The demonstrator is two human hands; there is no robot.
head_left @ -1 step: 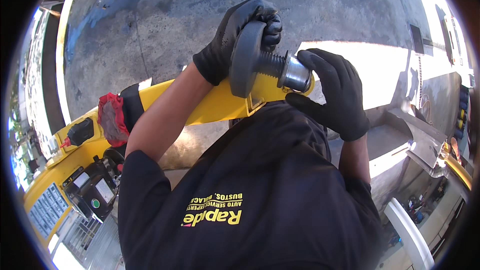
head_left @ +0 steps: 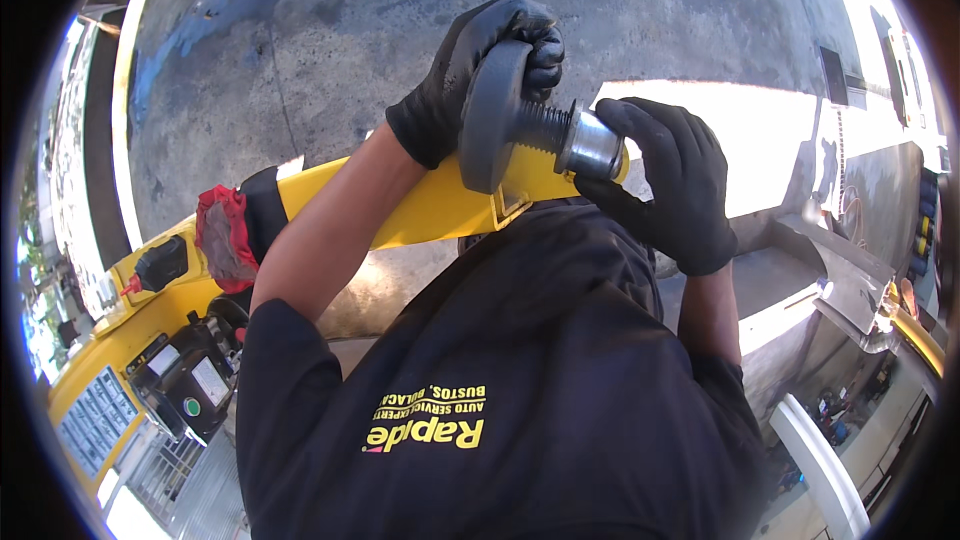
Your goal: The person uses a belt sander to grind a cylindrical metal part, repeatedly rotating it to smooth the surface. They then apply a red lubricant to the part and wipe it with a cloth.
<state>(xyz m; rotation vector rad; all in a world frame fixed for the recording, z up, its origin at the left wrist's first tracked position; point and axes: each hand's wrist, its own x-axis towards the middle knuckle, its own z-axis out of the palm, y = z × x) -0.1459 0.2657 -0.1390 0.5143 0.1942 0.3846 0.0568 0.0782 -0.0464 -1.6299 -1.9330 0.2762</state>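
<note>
A thick black round lift pad [head_left: 486, 135] stands on edge, tilted, in front of my chest. Gloved in black, my left hand [head_left: 488, 45] is closed round its far side, with the fingers curled over the rim. From the pad's right face runs a dark threaded screw [head_left: 543, 128], which enters a shiny metal sleeve [head_left: 595, 148]. My right hand [head_left: 682, 185], also in a black glove, grips the sleeve's right end, fingertips above and thumb below. Behind and beneath these parts lies a yellow lift arm [head_left: 420, 215], partly covered by my left forearm.
At left, a red and grey cloth [head_left: 226, 240] hangs by a black band on the yellow arm. A black motor box [head_left: 190, 385] with a green button sits below it on yellow machinery. Stained concrete floor [head_left: 350, 60] spreads beyond; a metal trough [head_left: 840, 270] is at right.
My right thumb has risen slightly and now meets the underside of the metal sleeve. My left hand and the pad look the same.
</note>
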